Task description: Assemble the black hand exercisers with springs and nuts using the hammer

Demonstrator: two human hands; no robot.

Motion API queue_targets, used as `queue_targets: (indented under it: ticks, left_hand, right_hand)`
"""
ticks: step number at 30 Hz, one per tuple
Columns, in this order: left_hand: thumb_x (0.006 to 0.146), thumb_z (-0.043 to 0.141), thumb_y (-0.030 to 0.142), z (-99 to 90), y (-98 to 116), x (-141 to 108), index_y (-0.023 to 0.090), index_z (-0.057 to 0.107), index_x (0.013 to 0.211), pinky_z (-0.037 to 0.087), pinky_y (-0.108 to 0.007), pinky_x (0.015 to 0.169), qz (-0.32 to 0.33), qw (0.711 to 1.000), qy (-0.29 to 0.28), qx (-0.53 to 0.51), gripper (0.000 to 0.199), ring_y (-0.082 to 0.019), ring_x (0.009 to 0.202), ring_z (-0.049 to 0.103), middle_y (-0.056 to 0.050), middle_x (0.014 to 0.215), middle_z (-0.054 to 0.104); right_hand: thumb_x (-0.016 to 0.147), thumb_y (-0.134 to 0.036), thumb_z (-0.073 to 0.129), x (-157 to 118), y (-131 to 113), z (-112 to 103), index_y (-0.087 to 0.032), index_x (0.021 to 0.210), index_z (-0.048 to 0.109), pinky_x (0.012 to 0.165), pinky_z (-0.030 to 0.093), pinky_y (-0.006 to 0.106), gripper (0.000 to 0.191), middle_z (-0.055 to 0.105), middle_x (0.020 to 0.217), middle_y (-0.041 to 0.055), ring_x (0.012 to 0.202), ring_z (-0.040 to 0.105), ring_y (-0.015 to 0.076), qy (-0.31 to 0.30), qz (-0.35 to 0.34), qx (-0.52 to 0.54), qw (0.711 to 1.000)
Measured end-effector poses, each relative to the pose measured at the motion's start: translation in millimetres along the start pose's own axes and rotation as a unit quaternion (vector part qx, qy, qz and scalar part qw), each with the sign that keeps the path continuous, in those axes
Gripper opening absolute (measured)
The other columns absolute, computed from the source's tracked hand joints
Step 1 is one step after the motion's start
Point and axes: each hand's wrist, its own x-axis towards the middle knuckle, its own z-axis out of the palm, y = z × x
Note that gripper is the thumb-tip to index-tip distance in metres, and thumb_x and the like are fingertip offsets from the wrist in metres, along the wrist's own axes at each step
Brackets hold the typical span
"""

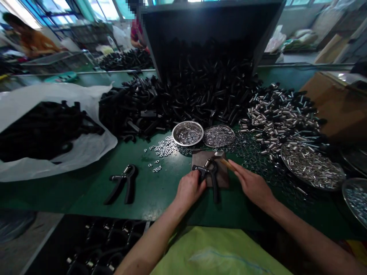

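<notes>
My left hand [189, 188] grips a black hand-grip exerciser [210, 176] with a metal spring and adjuster, pressing it onto a brown square pad [222, 177] on the green workbench [86, 191]. My right hand [251, 185] is shut on the wooden handle of a small hammer [226, 162], whose metal head is just above the exerciser. A second black hand-grip exerciser [125, 182] lies on the bench to the left of my hands. Scattered steel washers [164, 147] lie beyond them.
Steel bowls of washers [187, 133] and a heap of black handles [200, 91] lie ahead, below a tilted black bin [212, 23]. To the right are metal-capped parts [282, 118] and a tray of metal tubes [312, 166]. A co-worker [31, 40] sits far left.
</notes>
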Motion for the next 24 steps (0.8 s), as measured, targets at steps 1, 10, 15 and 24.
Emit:
queue_targets:
  ticks: [1,10,15,24]
  left_hand:
    - [0.084,0.052,0.033,-4.9,-7,-1,0.018,0.054,0.087,0.041,-0.025,0.062,-0.001,1.0,0.006,-0.012,0.015,-0.016,0.073,0.061,-0.004,0.084,0.065]
    - [0.089,0.035,0.049,-96.0,-142,-50,0.02,0.057,0.107,0.042,-0.03,0.057,-0.318,0.927,0.127,0.149,0.041,-0.027,0.087,0.061,-0.008,0.102,0.064]
    - [0.09,0.026,0.049,-107.7,-184,-73,0.018,0.057,0.116,0.047,-0.037,0.067,-0.385,0.908,0.006,0.163,0.051,-0.032,0.099,0.06,-0.013,0.114,0.061]
    - [0.09,0.041,0.04,-98.8,-102,56,0.019,0.06,0.112,0.044,-0.031,0.088,-0.042,0.979,0.171,0.099,0.036,-0.021,0.103,0.055,-0.007,0.11,0.062]
  right_hand:
    - [0.095,-0.028,0.033,-8,7,4,-0.029,0.14,0.036,0.076,0.054,0.033,0.046,0.066,0.114,0.0042,0.091,0.066,0.0186,0.024,0.008,-0.029,0.999]
    - [0.091,-0.025,0.044,-74,60,20,-0.025,0.132,0.051,0.061,0.04,0.034,0.042,0.06,0.075,0.0056,0.07,0.055,0.0208,0.082,0.036,-0.298,0.95]
    - [0.091,-0.024,0.044,-67,65,19,-0.021,0.122,0.059,0.067,0.04,0.037,0.035,0.064,0.091,0.01,0.085,0.054,0.0242,0.084,0.035,-0.283,0.955]
    - [0.093,-0.024,0.039,4,69,-5,-0.016,0.117,0.059,0.087,0.043,0.037,0.033,0.062,0.103,0.011,0.098,0.053,0.0224,0.121,-0.017,-0.078,0.989]
